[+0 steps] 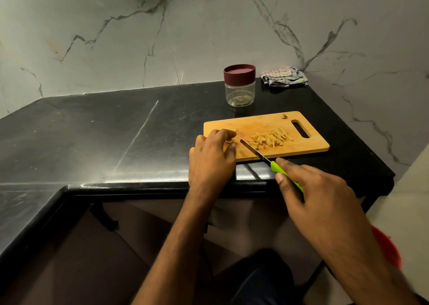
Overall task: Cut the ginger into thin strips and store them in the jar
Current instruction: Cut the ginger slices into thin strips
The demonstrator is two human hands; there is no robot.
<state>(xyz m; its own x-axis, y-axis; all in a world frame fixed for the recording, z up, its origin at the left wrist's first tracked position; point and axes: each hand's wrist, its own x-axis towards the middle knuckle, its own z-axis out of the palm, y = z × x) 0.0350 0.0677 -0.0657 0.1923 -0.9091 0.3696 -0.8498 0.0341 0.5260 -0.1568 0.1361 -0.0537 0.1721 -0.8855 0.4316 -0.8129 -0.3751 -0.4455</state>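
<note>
Ginger — the piece not yet cut — sits at the near left end of the cutting board, mostly hidden under the left hand, whose fingers curl over it and pin it down. A pile of cut strips lies just to the right of the blade, in the middle of the board. By the look of it the remaining piece is small, firm and fibrous, likely damp on its cut faces, so it could skid or roll under the blade; it wants holding from above with the fingertips tucked back, well clear of the edge. The strips are light and thin, probably a little sticky — easier to gather in a pinch or scrape along on the flat of the blade than to pick up singly.

The right hand grasps the green handle of the knife, forefinger stretched along the top, blade angled up and left with its tip close beside the left fingertips. Both forearms reach in from below over the table's edge.

The jar stands behind the board with its maroon lid on; it looks light and smooth-sided, and would be steadied by the body while the lid is twisted off.
</note>
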